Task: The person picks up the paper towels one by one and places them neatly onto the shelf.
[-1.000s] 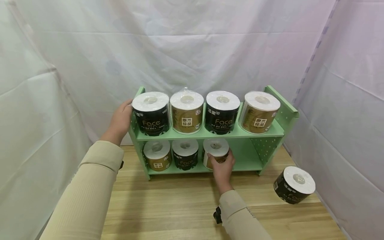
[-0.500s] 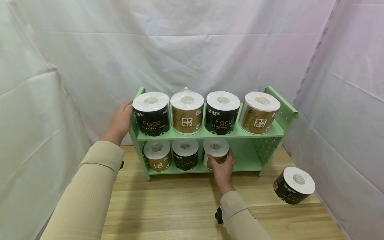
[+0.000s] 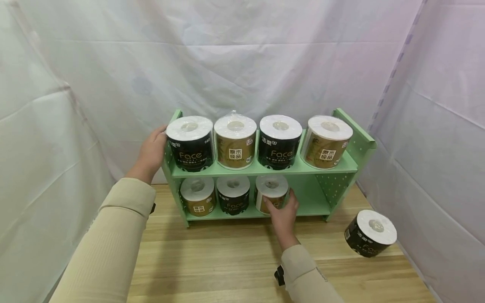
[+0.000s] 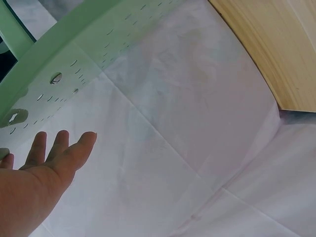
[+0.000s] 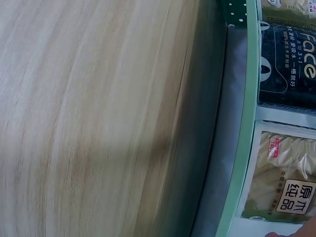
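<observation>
My right hand [image 3: 284,214] is at the third roll of wrapped tissue [image 3: 271,187] on the lower level of a green two-level shelf [image 3: 246,170]. Its thumb overlaps the gold front and its fingers stand loosely spread by the right side. In the right wrist view, a bit of the hand [image 5: 306,229] shows beside the gold wrapper [image 5: 284,173]. My left hand [image 3: 151,151] rests at the shelf's left side panel, next to a black tissue roll [image 3: 191,153]. The left wrist view shows its fingers [image 4: 59,145] extended near the dotted green panel [image 4: 59,84].
Gold and black rolls alternate on the upper level, among them a gold roll [image 3: 327,147] at right. Lower left stand a gold roll [image 3: 198,202] and a black roll [image 3: 233,198]. Another black roll [image 3: 369,235] sits on the wooden table [image 3: 212,261], near the right curtain [image 3: 439,168].
My right hand has loosened around the third lower roll and shifted slightly right, showing more of its gold front. My left hand stays at the side panel.
</observation>
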`<action>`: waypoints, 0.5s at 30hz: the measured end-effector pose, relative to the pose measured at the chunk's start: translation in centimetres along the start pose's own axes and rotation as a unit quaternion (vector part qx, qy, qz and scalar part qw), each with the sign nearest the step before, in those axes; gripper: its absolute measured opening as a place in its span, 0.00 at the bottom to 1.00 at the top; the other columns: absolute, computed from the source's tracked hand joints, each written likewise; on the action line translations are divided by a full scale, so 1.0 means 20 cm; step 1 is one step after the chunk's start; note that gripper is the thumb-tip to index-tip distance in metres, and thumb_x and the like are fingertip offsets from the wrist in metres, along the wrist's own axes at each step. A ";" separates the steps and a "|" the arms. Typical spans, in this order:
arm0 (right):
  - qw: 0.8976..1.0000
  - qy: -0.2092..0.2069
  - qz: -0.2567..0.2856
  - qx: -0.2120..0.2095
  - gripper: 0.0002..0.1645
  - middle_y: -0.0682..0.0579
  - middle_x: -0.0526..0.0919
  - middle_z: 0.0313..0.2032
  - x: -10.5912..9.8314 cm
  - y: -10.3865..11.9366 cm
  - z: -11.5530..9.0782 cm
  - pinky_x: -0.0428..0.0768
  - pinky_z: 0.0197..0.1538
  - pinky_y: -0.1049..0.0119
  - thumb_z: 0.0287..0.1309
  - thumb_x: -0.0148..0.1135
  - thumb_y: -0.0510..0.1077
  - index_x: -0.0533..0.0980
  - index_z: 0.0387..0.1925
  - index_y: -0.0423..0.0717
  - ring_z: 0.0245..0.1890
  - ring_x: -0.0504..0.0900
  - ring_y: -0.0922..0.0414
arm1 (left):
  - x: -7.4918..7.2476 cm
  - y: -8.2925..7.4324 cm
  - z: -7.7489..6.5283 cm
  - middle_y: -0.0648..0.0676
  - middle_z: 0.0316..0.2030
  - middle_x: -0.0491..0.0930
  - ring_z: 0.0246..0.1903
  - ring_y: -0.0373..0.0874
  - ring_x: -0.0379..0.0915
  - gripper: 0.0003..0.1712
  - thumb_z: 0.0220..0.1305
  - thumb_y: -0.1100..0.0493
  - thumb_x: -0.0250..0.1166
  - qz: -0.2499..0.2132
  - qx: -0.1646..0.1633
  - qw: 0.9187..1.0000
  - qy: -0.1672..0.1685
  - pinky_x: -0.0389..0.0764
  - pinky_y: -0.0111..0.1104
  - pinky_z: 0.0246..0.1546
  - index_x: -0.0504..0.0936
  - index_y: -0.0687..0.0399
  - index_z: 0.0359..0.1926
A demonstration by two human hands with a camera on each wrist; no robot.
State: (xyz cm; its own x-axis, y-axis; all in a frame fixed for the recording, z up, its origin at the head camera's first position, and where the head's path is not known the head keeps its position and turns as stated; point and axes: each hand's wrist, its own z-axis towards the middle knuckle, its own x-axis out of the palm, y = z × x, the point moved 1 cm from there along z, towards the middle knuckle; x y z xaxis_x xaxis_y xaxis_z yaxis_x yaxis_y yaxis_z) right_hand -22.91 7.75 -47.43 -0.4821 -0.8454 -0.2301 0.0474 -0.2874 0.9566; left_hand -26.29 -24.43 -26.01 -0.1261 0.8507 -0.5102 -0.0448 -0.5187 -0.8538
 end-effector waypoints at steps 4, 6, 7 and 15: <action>1.000 0.012 -0.023 -0.004 0.55 0.33 0.56 0.66 -0.03 0.00 -0.01 0.58 0.69 0.41 0.46 0.76 0.44 0.55 0.70 0.36 0.68 0.57 0.38 | 0.00 0.00 0.00 0.59 0.75 0.47 0.74 0.60 0.38 0.34 0.74 0.46 0.27 0.000 0.001 1.000 0.001 0.44 0.60 0.70 0.49 0.52 0.76; 0.999 0.017 -0.039 -0.006 0.55 0.34 0.56 0.66 -0.04 0.00 -0.01 0.59 0.69 0.41 0.46 0.76 0.45 0.56 0.70 0.36 0.67 0.57 0.38 | 0.00 0.00 0.00 0.60 0.75 0.47 0.73 0.60 0.38 0.34 0.74 0.47 0.27 0.000 0.004 1.000 0.001 0.44 0.59 0.70 0.49 0.52 0.76; 0.999 0.019 -0.045 -0.007 0.54 0.33 0.57 0.66 -0.05 0.00 -0.02 0.60 0.68 0.41 0.46 0.76 0.45 0.56 0.70 0.35 0.67 0.58 0.37 | 0.00 0.00 0.00 0.60 0.75 0.47 0.73 0.60 0.38 0.34 0.74 0.47 0.27 -0.001 0.005 1.000 0.001 0.44 0.59 0.70 0.49 0.52 0.76; 0.993 0.053 -0.104 -0.011 0.53 0.32 0.57 0.66 -0.11 0.01 -0.02 0.63 0.66 0.39 0.47 0.75 0.47 0.58 0.69 0.34 0.66 0.59 0.35 | 0.00 0.00 0.00 0.60 0.74 0.48 0.73 0.60 0.39 0.34 0.74 0.48 0.27 0.005 0.007 1.000 -0.003 0.45 0.59 0.70 0.50 0.53 0.76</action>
State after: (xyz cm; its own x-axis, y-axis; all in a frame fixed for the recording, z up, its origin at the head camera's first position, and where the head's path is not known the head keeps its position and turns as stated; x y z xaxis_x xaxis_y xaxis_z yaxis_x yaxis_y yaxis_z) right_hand -21.52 9.36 -46.70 -0.3893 -0.8084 -0.4415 -0.0238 -0.4704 0.8822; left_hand -26.38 -24.48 -26.04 -0.1323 0.8455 -0.5173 -0.0581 -0.5276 -0.8475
